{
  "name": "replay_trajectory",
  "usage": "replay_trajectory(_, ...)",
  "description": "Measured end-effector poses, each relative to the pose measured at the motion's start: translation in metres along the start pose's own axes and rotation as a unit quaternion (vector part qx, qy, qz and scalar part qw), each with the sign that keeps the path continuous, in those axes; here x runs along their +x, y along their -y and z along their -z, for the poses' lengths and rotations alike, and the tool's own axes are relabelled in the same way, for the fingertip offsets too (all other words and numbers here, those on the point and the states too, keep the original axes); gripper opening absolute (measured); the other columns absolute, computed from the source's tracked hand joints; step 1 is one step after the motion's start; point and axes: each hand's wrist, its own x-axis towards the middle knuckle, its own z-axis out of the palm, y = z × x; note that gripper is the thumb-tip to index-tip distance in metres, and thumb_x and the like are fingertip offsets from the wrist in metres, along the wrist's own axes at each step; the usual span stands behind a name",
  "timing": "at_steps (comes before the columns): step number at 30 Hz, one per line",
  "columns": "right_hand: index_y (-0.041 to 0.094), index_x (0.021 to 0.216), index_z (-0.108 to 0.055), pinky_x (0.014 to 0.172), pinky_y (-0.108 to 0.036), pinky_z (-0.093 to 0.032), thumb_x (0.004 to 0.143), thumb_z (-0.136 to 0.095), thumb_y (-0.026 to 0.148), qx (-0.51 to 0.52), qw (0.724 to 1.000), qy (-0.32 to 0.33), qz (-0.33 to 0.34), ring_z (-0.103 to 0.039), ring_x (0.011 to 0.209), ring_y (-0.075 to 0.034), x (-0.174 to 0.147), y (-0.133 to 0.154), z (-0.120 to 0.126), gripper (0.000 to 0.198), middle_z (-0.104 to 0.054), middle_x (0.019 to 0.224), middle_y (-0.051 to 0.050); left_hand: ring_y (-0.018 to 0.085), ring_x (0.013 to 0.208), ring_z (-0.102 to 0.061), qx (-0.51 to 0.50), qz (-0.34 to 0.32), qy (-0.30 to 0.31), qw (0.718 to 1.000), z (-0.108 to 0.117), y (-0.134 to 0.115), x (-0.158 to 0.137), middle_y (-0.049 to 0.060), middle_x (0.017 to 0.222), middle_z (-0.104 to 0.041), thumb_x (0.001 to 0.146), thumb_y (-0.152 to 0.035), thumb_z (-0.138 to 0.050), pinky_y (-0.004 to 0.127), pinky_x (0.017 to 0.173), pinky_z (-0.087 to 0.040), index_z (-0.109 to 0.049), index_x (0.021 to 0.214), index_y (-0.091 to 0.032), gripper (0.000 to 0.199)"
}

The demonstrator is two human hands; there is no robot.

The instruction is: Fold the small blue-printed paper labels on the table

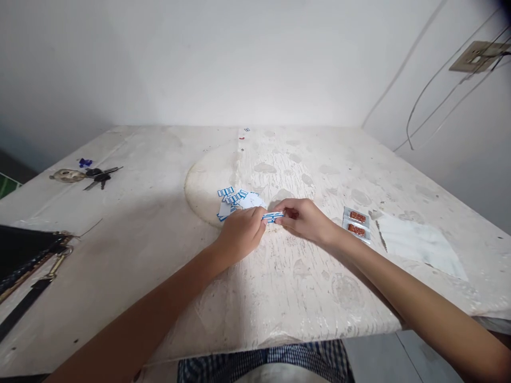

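The fingers of the left hand (242, 230) are closed in a pinch on the left end of a small, flat bundle of white card pieces with blue edging (273, 217), while the thumb and forefinger of the right hand (305, 219) close narrowly on its right end, so the bundle is held between both hands just above the worktop (303, 298). The step in hand looks like gathering and evening the edges of these pieces; the next move would call for a light, level pinch from both sides, since thin card could slide or fan out. Just beyond the left hand lies a loose, overlapping pile of white and blue-outlined card pieces (244, 201), partly hidden by that hand. Farther out to the right, near the right forearm, sits a silver blister pack with two reddish-brown windows (356, 217), and beside it a flat white sheet (419, 243), whether cloth or paper I cannot tell. Well apart on the left are a bunch of metal keys with a black head (99, 176) and a black bag with a strap (27, 252).
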Motion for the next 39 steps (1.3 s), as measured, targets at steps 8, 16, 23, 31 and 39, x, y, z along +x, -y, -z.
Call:
replay_trajectory(8, 0.015, 0.083, -0.061, 0.051, -0.024, -0.032, 0.073, -0.060, 0.029, 0.034, 0.999, 0.026, -0.002, -0.038, 0.053, -0.008, -0.002, 0.002, 0.006, 0.017, -0.046, 0.061, 0.003, 0.017, 0.068, -0.054, 0.011, -0.012, 0.006, 1.000, 0.000, 0.001, -0.001, 0.004, 0.074, -0.060, 0.089, -0.020, -0.030, 0.029, 0.058, -0.035, -0.052, 0.089, -0.015, 0.022)
replay_trajectory(16, 0.014, 0.086, -0.065, 0.064, -0.025, -0.041, 0.078, -0.051, 0.024, -0.023, 0.997, 0.031, 0.065, -0.051, 0.069, -0.011, 0.052, 0.020, 0.017, 0.019, -0.061, 0.086, -0.005, 0.018, 0.071, -0.056, 0.023, -0.023, 0.003, 0.999, 0.000, 0.000, -0.003, 0.004, 0.077, -0.061, 0.089, -0.018, -0.030, 0.030, 0.062, -0.037, -0.052, 0.092, -0.015, 0.022)
replay_trajectory(23, 0.012, 0.090, -0.065, 0.061, -0.024, -0.036, 0.065, -0.058, 0.008, -0.176, 0.955, 0.208, 0.115, -0.049, 0.069, -0.013, 0.121, 0.049, -0.023, 0.027, -0.061, 0.082, -0.006, 0.019, 0.081, -0.059, 0.014, -0.015, 0.020, 1.000, 0.000, 0.000, -0.003, 0.005, 0.084, -0.063, 0.090, -0.018, -0.031, 0.032, 0.069, -0.040, -0.050, 0.095, -0.016, 0.020)
replay_trajectory(31, 0.012, 0.070, -0.062, 0.054, -0.023, -0.031, 0.072, -0.051, 0.010, -0.111, 0.967, 0.201, 0.113, -0.039, 0.055, -0.008, 0.109, 0.050, -0.017, 0.011, -0.049, 0.059, 0.002, 0.020, 0.081, -0.059, 0.016, -0.012, 0.033, 0.999, 0.003, -0.001, -0.006, 0.005, 0.086, -0.062, 0.090, -0.019, -0.030, 0.034, 0.069, -0.041, -0.051, 0.094, -0.015, 0.021)
replay_trajectory(39, 0.017, 0.087, -0.062, 0.055, -0.026, -0.040, 0.072, -0.058, 0.024, 0.081, 0.980, 0.178, 0.030, -0.051, 0.057, -0.012, 0.048, 0.050, 0.033, 0.017, -0.057, 0.064, 0.001, 0.020, 0.081, -0.059, -0.001, -0.020, -0.003, 1.000, -0.001, 0.001, -0.006, 0.005, 0.087, -0.062, 0.088, -0.021, -0.032, 0.034, 0.069, -0.041, -0.050, 0.095, -0.015, 0.020)
